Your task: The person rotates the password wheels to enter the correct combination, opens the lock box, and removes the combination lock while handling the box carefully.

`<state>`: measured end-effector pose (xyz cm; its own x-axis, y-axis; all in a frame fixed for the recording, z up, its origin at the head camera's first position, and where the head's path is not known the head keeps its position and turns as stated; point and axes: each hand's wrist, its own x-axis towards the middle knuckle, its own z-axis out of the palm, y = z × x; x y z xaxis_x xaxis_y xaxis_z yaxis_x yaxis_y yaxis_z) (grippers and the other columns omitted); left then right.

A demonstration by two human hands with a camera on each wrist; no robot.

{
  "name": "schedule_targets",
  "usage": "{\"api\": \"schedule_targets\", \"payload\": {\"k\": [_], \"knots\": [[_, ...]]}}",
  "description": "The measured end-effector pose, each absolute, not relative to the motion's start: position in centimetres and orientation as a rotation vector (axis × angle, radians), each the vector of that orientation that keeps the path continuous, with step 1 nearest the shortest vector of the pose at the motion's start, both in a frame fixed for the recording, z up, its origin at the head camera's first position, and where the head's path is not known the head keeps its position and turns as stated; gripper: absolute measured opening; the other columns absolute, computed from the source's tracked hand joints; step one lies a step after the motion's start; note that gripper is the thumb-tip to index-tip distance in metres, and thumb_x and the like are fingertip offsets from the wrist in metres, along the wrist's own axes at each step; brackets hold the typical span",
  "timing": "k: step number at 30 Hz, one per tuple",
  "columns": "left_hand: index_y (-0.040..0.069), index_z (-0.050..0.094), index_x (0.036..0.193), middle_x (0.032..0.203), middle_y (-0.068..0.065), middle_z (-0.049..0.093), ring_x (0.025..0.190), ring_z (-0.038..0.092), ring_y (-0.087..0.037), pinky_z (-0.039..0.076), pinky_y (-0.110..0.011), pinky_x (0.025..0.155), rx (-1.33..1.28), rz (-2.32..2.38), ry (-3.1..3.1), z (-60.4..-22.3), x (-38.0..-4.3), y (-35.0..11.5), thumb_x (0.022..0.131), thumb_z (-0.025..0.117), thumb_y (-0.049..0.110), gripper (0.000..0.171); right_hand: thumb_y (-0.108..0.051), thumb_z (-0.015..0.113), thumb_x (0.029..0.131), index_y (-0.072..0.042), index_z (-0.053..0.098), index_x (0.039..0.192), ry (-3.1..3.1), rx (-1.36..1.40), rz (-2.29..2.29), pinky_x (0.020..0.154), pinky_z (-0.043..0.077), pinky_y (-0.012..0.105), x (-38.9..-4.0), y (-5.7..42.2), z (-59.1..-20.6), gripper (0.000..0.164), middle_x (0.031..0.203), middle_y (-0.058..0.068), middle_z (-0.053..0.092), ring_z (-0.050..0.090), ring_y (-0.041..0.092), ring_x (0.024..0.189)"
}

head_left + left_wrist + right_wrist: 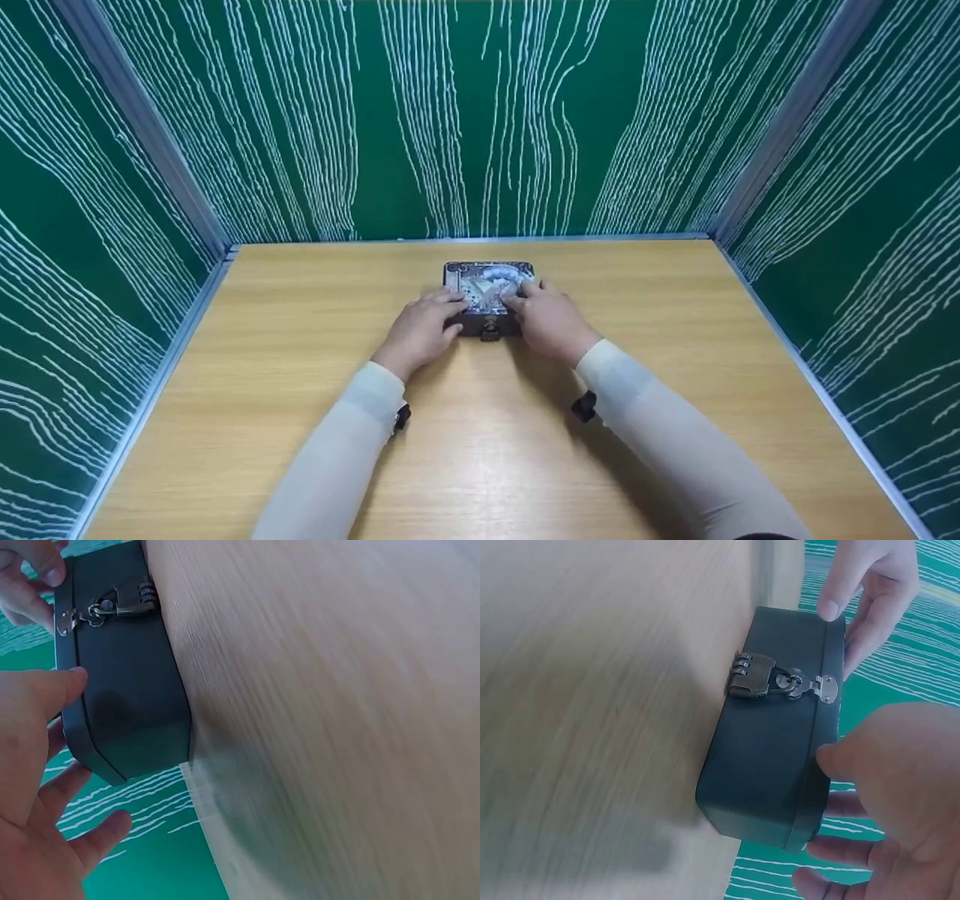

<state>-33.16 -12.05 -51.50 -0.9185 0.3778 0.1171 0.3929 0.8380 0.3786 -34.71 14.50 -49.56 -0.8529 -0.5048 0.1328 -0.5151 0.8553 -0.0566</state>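
A small dark box [471, 325] with a patterned lid [487, 289] stands upright towards the back of the table. At its front hangs a combination padlock [136, 598] with number dials, its shackle through a metal hasp [826, 689]. My left hand [422, 330] holds the left end, thumb on the lid's front edge and fingers over the top and side. On the right end my right hand [555, 319] grips likewise, its thumb [836, 760] near the lid seam. Some outer fingers of both hands spread off the box. The lid looks closed.
The box sits on a wooden table [480, 450]. Green panels with white wavy lines [405, 187] rise at the back and both sides, joined by grey metal posts [154, 135]. A black device [584, 406] is strapped at the right wrist.
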Motion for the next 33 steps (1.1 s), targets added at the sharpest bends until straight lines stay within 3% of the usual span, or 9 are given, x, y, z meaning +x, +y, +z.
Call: {"api": "schedule_targets", "payload": {"k": [7,10,14,17,23,28,33], "knots": [[0.020,0.062,0.164,0.180,0.000,0.049,0.172,0.038,-0.030,0.033,-0.059,0.140,-0.606,-0.634,-2.963,-51.6,-32.7,-12.2,0.112,0.072,0.030,0.054,-0.018,0.063,0.114,-0.022,0.070,0.157,-2.889,0.807,0.152,0.092,0.069,0.061,-34.6,14.3,-49.4,0.044,0.140,0.020,0.070,0.064,0.044,0.121],[0.020,0.066,0.160,0.176,-0.001,0.053,0.169,0.042,-0.030,0.035,-0.057,0.139,-0.538,-0.647,-2.923,-51.8,-32.4,-12.3,0.111,0.074,0.031,0.051,-0.024,0.068,0.112,-0.024,0.069,0.158,-2.893,0.799,0.164,0.098,0.066,0.069,-34.5,14.2,-49.2,0.046,0.145,0.021,0.068,0.064,0.046,0.127],[0.016,0.078,0.144,0.156,-0.005,0.065,0.154,0.052,-0.030,0.042,-0.053,0.134,-0.428,-0.731,-2.831,-51.9,-31.8,-11.9,0.110,0.076,0.029,0.037,-0.031,0.074,0.109,-0.021,0.072,0.152,-2.893,0.717,0.239,0.108,0.057,0.078,-34.2,14.4,-48.8,0.045,0.151,0.020,0.064,0.064,0.046,0.134],[0.012,0.084,0.128,0.141,-0.007,0.068,0.143,0.058,-0.030,0.049,-0.051,0.129,-0.370,-0.802,-2.775,-51.8,-31.4,-11.2,0.109,0.075,0.028,0.027,-0.030,0.074,0.109,-0.015,0.076,0.142,-2.892,0.618,0.414,0.110,0.060,0.069,-33.7,14.8,-48.5,0.037,0.141,0.017,0.068,0.069,0.040,0.126],[0.014,0.086,0.115,0.124,-0.006,0.077,0.122,0.071,-0.030,0.060,-0.050,0.111,-0.283,-0.945,-2.814,-52.1,-30.8,-9.9,0.107,0.075,0.029,0.020,-0.030,0.072,0.110,-0.009,0.082,0.122,-2.988,0.507,0.799,0.094,0.066,0.049,-32.5,15.5,-48.3,0.026,0.114,0.010,0.080,0.075,0.029,0.101],[0.016,0.087,0.117,0.125,-0.005,0.084,0.123,0.078,-0.031,0.060,-0.050,0.113,-0.220,-1.069,-2.883,-52.6,-30.8,-9.4,0.107,0.076,0.029,0.019,-0.029,0.073,0.109,-0.011,0.084,0.117,-3.098,0.433,1.053,0.090,0.065,0.045,-32.4,15.4,-49.4,0.023,0.109,0.008,0.082,0.074,0.026,0.097],[0.013,0.084,0.128,0.130,-0.009,0.084,0.125,0.077,-0.032,0.059,-0.051,0.115,-0.175,-1.147,-2.957,-52.8,-30.8,-9.1,0.107,0.078,0.031,0.029,-0.028,0.074,0.108,-0.008,0.085,0.125,-3.153,0.451,1.145,0.090,0.065,0.040,-32.7,14.9,-51.1,0.028,0.118,0.012,0.084,0.074,0.023,0.096]]}}
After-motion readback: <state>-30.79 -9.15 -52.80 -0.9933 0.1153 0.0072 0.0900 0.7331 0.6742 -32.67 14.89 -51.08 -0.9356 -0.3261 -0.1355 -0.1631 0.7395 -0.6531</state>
